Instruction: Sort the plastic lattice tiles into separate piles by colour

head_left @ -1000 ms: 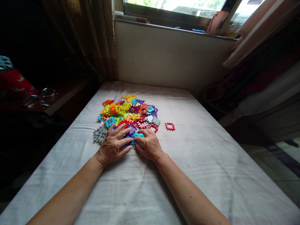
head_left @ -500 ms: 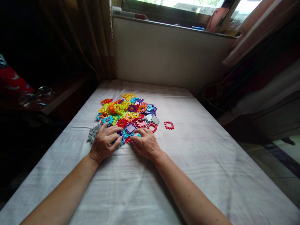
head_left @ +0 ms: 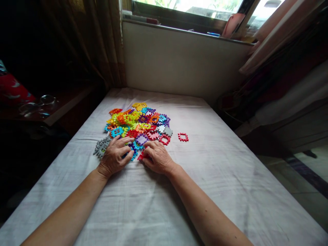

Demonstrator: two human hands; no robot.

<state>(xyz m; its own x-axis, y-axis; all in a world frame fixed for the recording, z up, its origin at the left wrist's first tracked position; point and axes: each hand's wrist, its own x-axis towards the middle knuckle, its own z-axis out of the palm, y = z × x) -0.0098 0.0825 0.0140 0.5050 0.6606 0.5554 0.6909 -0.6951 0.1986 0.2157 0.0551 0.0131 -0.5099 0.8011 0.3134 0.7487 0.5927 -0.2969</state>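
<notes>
A heap of colourful interlocking plastic tiles [head_left: 129, 119] with toothed edges lies on the cloth-covered table. Over the heap's near left side rests my left hand [head_left: 116, 153], fingers spread and lowered onto blue tiles [head_left: 133, 154]. Grey tiles [head_left: 100, 147] show just left of that hand. At the near right edge my right hand [head_left: 157, 158] has its thumb and fingers closed on a red tile [head_left: 140, 156], mostly covered by the fingers. A purple-framed tile [head_left: 141, 139] lies between and beyond both hands.
One red square frame tile [head_left: 183, 137] lies apart, right of the heap. The white tablecloth [head_left: 217, 177] has creases. Glasses [head_left: 41, 104] rest on a dark side table at left. A wall and window ledge [head_left: 184, 30] stand behind; cloths hang at right.
My right fingers have drawn in over the red tile, which shows more at the heap's near edge. My left hand stays nearly still on the heap. The view has shifted slightly.
</notes>
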